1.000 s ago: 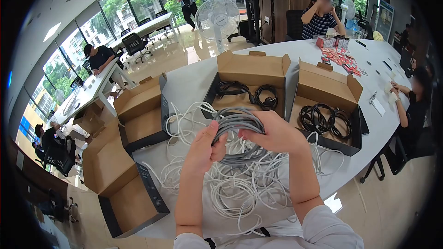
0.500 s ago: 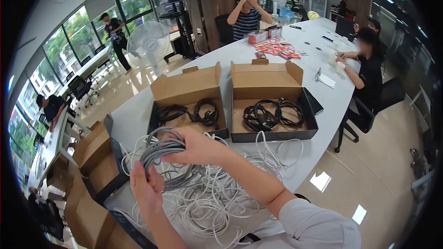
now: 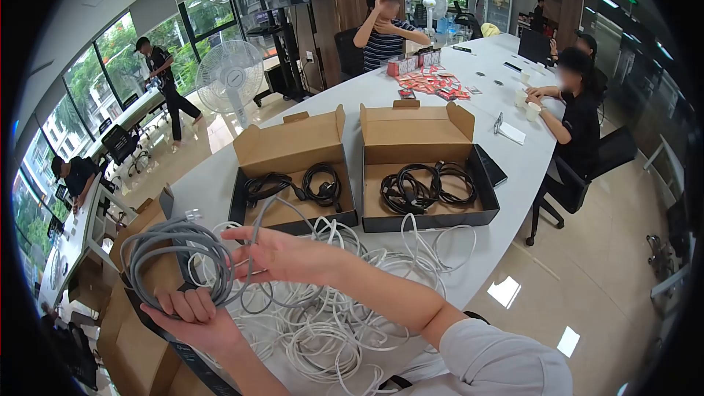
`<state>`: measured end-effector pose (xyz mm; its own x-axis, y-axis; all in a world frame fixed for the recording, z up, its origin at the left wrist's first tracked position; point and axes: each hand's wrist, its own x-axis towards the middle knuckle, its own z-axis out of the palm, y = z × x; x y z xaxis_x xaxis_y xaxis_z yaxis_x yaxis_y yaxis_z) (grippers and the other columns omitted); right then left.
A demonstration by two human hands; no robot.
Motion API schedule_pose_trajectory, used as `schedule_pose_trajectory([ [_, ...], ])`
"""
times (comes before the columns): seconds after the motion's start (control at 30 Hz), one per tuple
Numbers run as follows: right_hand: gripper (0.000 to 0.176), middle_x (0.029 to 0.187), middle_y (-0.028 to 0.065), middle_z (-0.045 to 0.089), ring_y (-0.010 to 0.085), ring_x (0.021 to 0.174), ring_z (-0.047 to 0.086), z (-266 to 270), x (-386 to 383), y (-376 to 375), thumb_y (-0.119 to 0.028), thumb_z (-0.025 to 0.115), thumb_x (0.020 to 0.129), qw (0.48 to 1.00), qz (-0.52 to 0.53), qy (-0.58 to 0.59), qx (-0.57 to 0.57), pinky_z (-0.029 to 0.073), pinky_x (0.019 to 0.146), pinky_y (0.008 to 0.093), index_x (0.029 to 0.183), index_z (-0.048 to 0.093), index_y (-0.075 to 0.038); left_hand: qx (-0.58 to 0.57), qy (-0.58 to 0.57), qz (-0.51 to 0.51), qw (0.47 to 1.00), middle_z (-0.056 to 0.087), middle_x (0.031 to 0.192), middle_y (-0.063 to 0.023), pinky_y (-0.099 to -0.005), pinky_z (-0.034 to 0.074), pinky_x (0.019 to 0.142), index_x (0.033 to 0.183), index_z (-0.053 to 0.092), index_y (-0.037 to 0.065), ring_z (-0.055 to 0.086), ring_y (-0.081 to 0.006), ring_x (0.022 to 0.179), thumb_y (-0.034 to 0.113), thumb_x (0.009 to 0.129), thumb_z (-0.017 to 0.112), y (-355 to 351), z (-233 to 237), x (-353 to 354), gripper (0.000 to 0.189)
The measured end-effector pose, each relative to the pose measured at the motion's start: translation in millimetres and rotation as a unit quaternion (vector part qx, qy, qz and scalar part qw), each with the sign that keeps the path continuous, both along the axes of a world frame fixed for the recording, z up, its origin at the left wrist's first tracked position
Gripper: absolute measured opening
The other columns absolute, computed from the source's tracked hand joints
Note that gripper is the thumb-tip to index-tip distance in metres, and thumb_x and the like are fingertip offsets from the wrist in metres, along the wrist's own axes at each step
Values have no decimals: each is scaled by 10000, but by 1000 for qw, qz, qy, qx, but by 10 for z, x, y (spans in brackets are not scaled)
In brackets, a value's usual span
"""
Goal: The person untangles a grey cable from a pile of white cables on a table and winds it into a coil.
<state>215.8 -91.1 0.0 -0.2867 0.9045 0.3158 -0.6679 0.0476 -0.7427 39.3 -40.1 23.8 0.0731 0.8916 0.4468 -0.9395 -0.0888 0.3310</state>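
My left hand (image 3: 192,317) is closed around the lower part of a coiled grey network cable (image 3: 176,246), held up at the left over an open cardboard box. A clear plug (image 3: 193,215) sticks out at the top of the coil. Just right of it, my right hand (image 3: 282,253) has its fingers stretched out and apart, pointing toward the coil. A loose grey strand hangs across those fingers; no grip on it shows. Beneath both hands, a tangled heap of white cables (image 3: 323,348) spreads over the table, with some grey strands among them.
Two open boxes, one on the left (image 3: 347,202) and one on the right (image 3: 488,198), hold black cables. More open cardboard boxes (image 3: 121,345) stand at left. Red packets (image 3: 440,84) lie further back. Several people sit or stand around, near a white fan (image 3: 231,77).
The grey coil has moved left and down in my left hand, its loops now wider. My right hand has released the coil and its fingers have spread. The view has shifted slightly.
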Motion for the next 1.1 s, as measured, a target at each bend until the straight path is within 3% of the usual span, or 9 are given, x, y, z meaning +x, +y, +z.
schedule_pose_trajectory([
  [0.2, 659, 1244, 118, 546, 200, 1172, 533, 67, -164, -51, -332, 672, 878, 988, -99, 118, 10, 413, 1005, 363, 1381, 317, -96, -153, 52, -15, 987, 155, 469, 62, -254, 88, 378, 728, 325, 164, 74, -58, 388, 475, 998, 387, -129, 20, 206, 417],
  [0.3, 513, 1089, 90, 598, 154, 950, 609, 128, -80, -114, -235, 683, 879, 963, -267, -1, -28, 502, 814, 305, 1290, 433, -57, -165, 55, -177, 969, 158, 470, 58, -265, 117, 402, 721, 314, 165, 91, -72, 399, 521, 988, 366, -162, -150, 366, 448],
  [0.37, 307, 816, 30, 609, 70, 625, 561, 147, 6, -117, -162, 729, 833, 945, -322, -25, -48, 425, 513, 213, 1054, 559, -33, -125, 103, -188, 969, 160, 470, 53, -276, 151, 425, 717, 307, 162, 110, -87, 405, 542, 987, 334, -228, -224, 452, 466],
  [0.43, 154, 589, -34, 487, 42, 449, 418, 230, 33, -163, -107, 675, 855, 941, -326, -15, -90, 296, 403, 223, 957, 575, -49, -100, 134, -198, 966, 160, 470, 49, -281, 169, 443, 711, 306, 163, 121, -97, 409, 548, 989, 314, -275, -238, 486, 475],
  [0.6, 346, 749, -3, 534, 56, 473, 437, 202, -36, -94, -73, 625, 870, 919, -390, -21, -57, 365, 402, 245, 1192, 505, -36, -89, 152, -195, 965, 161, 466, 44, -282, 180, 468, 703, 309, 164, 131, -100, 413, 537, 998, 292, -265, -195, 481, 476],
  [0.7, 527, 838, 4, 544, 69, 574, 506, 146, -79, -8, -59, 625, 866, 853, -507, -125, -5, 452, 504, 228, 1336, 391, -18, -93, 147, -188, 967, 166, 465, 48, -279, 195, 462, 706, 317, 165, 137, -96, 409, 532, 999, 298, -245, -200, 446, 471],
  [0.73, 650, 960, 55, 538, 119, 753, 558, 75, -15, 16, -57, 661, 825, 842, -509, -180, 24, 490, 676, 244, 1382, 331, 8, -94, 150, -183, 967, 166, 465, 49, -277, 198, 459, 707, 320, 166, 139, -95, 408, 534, 998, 301, -233, -192, 425, 470],
  [0.97, 772, 1186, 177, 439, 282, 1042, 518, 146, -56, -49, -77, 716, 713, 630, -656, -388, 149, 435, 908, 380, 1381, 342, 20, -105, 165, -154, 969, 172, 469, 58, -263, 196, 435, 710, 331, 169, 150, -85, 402, 546, 989, 326, -166, -119, 311, 469],
  [1.1, 656, 1198, 189, 488, 304, 1082, 529, 212, 48, -106, -83, 725, 699, 606, -625, -441, 215, 422, 946, 375, 1294, 472, 23, -96, 225, -175, 954, 173, 459, 61, -266, 187, 417, 691, 336, 173, 152, -84, 385, 527, 993, 334, -104, -83, 244, 465],
])
